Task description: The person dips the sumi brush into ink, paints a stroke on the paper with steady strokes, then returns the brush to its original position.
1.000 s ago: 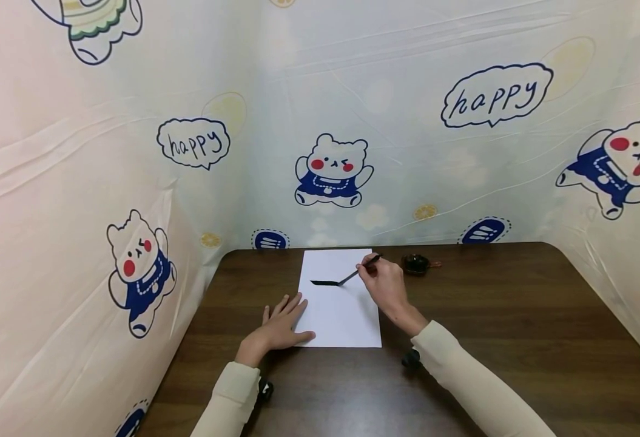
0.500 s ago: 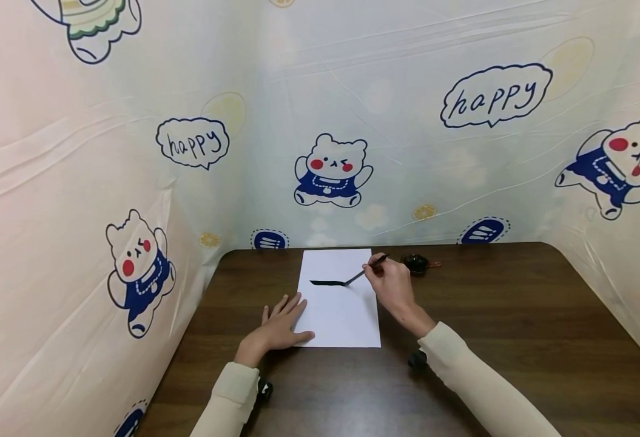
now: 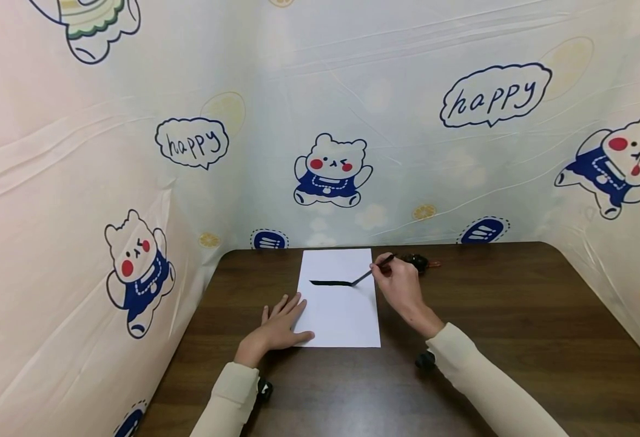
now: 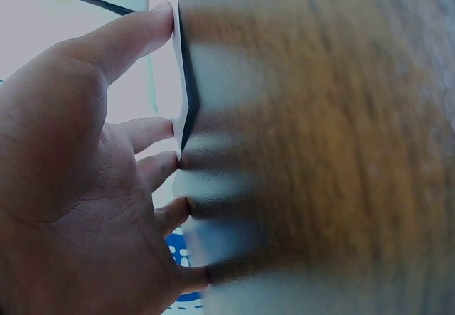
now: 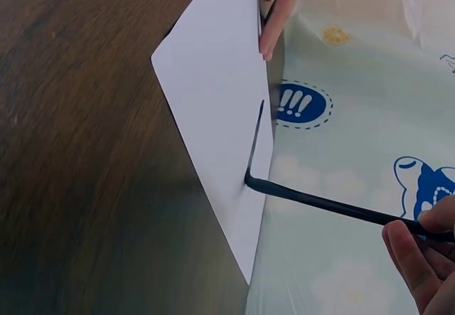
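Hands [image 3: 278, 328] [image 3: 401, 285] at paper [image 3: 341, 315] edges

**Brush on paper, one stroke drawn**

You have a thin black brush [image 3: 373, 271] slanting down to the left, its tip touching the white sheet of paper [image 3: 338, 315]. The sheet lies flat on the brown surface [image 3: 516, 315], long side running away from you. A black horizontal stroke [image 3: 330, 283] crosses its upper half, ending at the brush tip.
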Tool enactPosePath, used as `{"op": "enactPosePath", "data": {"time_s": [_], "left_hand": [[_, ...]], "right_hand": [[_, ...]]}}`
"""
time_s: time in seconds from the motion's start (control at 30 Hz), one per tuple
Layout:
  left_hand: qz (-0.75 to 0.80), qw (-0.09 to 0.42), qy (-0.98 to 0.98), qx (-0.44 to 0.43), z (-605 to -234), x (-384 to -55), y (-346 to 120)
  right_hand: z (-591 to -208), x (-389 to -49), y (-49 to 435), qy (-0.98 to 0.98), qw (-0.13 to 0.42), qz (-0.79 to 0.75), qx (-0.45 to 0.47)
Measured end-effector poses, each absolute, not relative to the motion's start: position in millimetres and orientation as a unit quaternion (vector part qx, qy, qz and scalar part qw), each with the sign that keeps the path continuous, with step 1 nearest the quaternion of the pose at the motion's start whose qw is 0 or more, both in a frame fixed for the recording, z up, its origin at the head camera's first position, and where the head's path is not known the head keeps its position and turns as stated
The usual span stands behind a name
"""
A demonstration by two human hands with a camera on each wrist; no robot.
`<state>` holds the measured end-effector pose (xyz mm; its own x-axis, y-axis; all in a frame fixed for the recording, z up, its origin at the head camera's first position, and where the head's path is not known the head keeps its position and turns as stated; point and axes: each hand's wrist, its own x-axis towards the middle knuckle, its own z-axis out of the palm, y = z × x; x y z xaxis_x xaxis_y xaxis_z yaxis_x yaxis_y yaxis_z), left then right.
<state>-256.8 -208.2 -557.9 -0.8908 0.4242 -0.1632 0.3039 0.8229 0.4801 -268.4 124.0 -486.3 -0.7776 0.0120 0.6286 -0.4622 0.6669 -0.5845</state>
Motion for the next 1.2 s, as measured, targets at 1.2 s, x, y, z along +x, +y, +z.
{"op": "enactPosePath", "data": {"time_s": [1.2], "left_hand": [[0.214, 0.145, 0.949, 0.18, -551, -254, -205]], "right_hand": [[-483, -263, 148, -0.868, 0.308, 0.368, 0.126]]}}
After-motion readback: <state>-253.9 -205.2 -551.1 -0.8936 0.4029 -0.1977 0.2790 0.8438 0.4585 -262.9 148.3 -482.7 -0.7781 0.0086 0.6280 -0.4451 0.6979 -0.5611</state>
